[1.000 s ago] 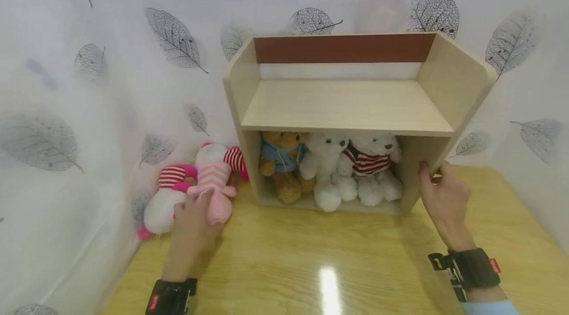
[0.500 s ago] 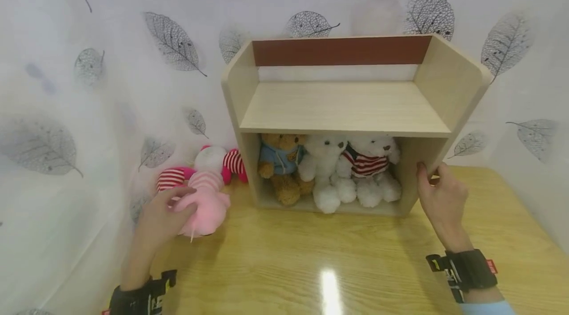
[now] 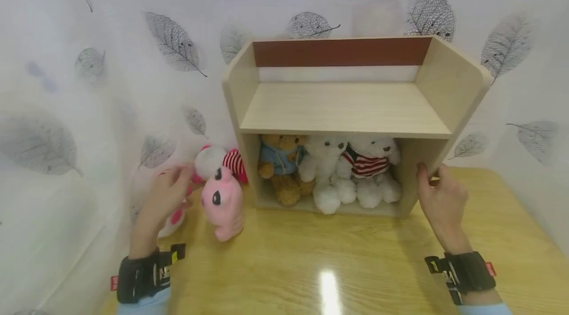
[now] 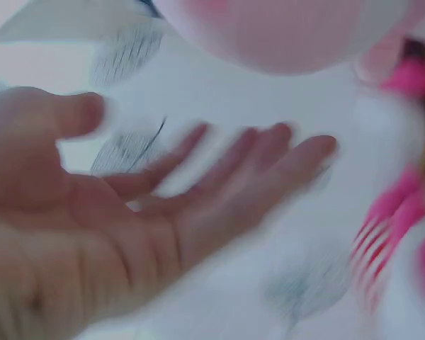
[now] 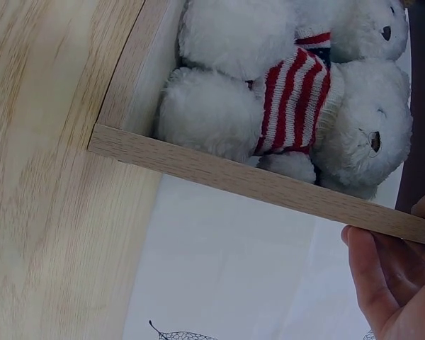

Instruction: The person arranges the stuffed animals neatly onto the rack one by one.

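My left hand [image 3: 162, 201] is just left of a pink plush toy [image 3: 223, 201] with big dark eyes. In the left wrist view its blurred fingers [image 4: 248, 184] are spread with nothing between them, below the pink toy's round body [image 4: 283, 35]. A white plush with pink-striped limbs [image 3: 209, 161] lies behind, partly hidden by the pink toy and hand. My right hand [image 3: 444, 204] grips the right side panel of a small wooden shelf [image 3: 346, 107], thumb on the inner face. The right wrist view shows the panel edge [image 5: 262, 185] between thumb and fingers.
On the shelf's lower level sit a brown bear in a blue hoodie [image 3: 284, 167], a white bear [image 3: 326, 169] and a white plush in a striped top [image 3: 372, 169]. A leaf-patterned covering [image 3: 111, 107] hangs behind and left of the wooden table [image 3: 275, 265].
My left hand took hold of the pink plush, turned it so its eyes show, then came off it to the left. My right hand keeps its grip on the panel.
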The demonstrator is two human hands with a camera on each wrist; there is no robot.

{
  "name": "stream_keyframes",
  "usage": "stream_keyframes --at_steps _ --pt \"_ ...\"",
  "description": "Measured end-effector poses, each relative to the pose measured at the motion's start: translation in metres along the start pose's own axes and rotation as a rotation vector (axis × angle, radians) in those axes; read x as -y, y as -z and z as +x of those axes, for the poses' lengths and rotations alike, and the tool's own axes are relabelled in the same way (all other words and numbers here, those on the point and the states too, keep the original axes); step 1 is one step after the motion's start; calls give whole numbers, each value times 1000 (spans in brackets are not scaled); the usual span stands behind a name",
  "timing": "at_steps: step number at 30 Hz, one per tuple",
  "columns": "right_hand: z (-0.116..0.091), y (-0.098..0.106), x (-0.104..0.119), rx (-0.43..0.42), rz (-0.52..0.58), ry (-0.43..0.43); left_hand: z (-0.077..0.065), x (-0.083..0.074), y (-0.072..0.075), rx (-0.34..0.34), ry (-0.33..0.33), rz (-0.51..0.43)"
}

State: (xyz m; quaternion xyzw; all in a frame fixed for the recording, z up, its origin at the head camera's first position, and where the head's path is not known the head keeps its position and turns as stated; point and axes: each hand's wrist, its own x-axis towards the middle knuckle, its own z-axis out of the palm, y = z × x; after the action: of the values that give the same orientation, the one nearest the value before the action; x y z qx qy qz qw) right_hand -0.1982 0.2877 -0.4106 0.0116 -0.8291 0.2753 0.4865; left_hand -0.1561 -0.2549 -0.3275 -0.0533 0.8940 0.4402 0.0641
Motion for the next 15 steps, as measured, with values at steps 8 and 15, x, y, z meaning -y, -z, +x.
stream_keyframes --at_steps 8,15 --pt "-1 -3 1 27 12 -8 14 36 -41 106 -313 -14" --pt "-2 -2 0 17 -17 -24 34 73 -54 166 -239 -83"
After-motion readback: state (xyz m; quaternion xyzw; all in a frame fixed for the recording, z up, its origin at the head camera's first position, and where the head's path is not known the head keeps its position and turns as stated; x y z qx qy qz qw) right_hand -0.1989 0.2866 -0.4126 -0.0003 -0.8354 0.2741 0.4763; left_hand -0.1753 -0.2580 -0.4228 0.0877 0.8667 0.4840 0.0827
